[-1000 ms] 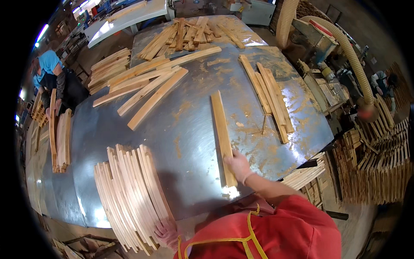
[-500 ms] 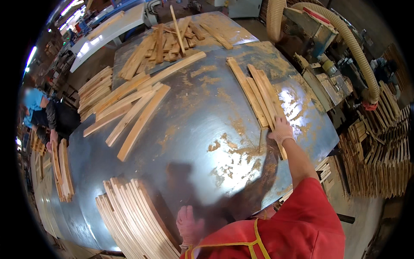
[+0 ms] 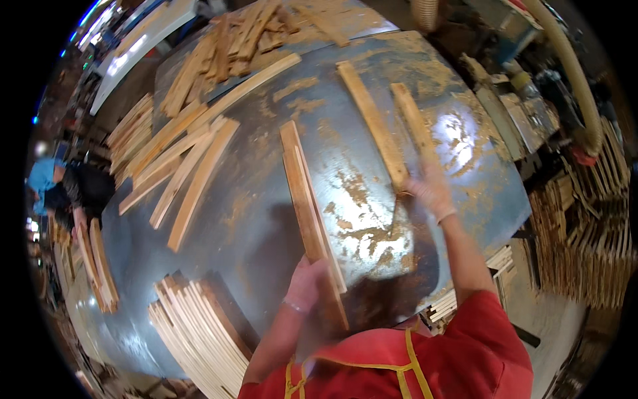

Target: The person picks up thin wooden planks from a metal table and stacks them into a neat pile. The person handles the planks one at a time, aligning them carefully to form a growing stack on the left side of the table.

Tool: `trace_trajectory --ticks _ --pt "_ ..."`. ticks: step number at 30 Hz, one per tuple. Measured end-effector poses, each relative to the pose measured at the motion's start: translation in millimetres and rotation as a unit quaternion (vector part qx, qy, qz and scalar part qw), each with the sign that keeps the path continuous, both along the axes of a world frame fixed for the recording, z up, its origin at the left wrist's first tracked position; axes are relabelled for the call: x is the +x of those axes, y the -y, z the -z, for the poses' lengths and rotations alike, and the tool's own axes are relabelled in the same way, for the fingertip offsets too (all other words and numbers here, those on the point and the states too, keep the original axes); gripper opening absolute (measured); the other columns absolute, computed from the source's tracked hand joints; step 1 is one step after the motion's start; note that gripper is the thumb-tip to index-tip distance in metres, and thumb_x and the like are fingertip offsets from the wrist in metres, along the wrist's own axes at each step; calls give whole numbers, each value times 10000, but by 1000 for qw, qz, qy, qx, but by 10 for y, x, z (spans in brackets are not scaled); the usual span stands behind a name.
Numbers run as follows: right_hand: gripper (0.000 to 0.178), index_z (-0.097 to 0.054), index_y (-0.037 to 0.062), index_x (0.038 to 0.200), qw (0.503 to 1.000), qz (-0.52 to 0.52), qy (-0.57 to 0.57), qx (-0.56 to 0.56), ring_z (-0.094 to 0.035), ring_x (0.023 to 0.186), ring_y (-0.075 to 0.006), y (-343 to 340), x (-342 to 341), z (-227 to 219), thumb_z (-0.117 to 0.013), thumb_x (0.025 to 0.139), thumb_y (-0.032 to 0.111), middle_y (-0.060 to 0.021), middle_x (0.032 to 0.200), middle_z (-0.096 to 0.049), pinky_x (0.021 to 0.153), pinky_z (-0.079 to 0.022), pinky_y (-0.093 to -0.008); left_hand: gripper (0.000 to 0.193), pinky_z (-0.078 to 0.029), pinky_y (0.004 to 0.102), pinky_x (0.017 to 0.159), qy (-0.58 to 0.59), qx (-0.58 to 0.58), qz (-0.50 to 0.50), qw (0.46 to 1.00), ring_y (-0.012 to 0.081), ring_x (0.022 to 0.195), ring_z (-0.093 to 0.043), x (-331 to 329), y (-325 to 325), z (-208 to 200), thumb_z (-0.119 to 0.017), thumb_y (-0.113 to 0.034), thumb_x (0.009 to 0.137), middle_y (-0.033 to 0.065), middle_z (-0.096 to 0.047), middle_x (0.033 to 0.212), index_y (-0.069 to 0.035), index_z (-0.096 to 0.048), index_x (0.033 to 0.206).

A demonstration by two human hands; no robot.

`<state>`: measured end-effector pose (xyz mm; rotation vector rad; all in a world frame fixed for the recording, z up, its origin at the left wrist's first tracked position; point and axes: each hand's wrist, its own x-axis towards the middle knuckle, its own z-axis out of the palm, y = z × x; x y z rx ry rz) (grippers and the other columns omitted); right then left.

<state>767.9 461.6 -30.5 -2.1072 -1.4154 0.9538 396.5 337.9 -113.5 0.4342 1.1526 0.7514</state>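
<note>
My left hand (image 3: 307,282) is closed around the near part of two wooden strips (image 3: 302,193) lying side by side, running away from me across the metal table (image 3: 266,226). My right hand (image 3: 430,193), smeared by motion, is over the table's right side. Its fingertips are at the near end of a wooden board (image 3: 373,123). A second board (image 3: 413,116) runs toward the same hand from the far side, its near end lost in the blur. Whether my right fingers grip either board is not clear.
A neat stack of pale strips (image 3: 199,332) lies near left. Several loose boards (image 3: 206,179) lie beyond it, before a jumbled wood pile (image 3: 232,46). At far left a co-worker (image 3: 83,186) handles strips. A machine with a hose (image 3: 571,80) stands at the right.
My left hand has moved forward and taken hold of two strips, which now lie farther left, away from the right-hand group. My right hand has shifted slightly. The view has tilted down.
</note>
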Motion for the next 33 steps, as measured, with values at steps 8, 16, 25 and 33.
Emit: trace_trajectory --ticks 8,16,25,33 --pt "694 -634 -39 1432 984 118 70 117 -739 1178 -372 -730 399 703 -776 821 257 -300 1268 -747 1027 -551 -442 600 -552 332 995 -134 44 -40 989 145 1095 -667 -445 342 -449 -777 -108 909 36 -715 1245 -14 -596 1473" --pt "784 -437 -8 1595 995 -1 -34 96 -720 1023 -324 -820 -587 896 -743 902 194 -206 1258 -697 885 -594 -422 672 -533 446 1041 -568 104 -20 816 335 1194 -667 -937 1560 -482 -828 -170 793 174 -699 1283 -35 -637 1424" --pt "661 -407 71 1603 833 1 -535 -137 -690 1003 -240 1990 -2591 474 -650 992 5 -126 1193 -654 777 -646 -350 839 -436 613 1103 -829 58 0 557 439 1383 -489 -1871 3523 -71 -883 -284 738 168 -513 1486 -95 -526 1474" --pt "840 -380 -70 1592 794 -550 -186 -181 -695 1214 -416 3234 -4188 729 -712 956 367 -315 1349 -674 1076 -533 -450 778 -438 545 1129 -760 130 -54 635 403 1420 -493 -2144 3807 -445 -843 -340 841 194 -506 1534 -55 -544 1500"
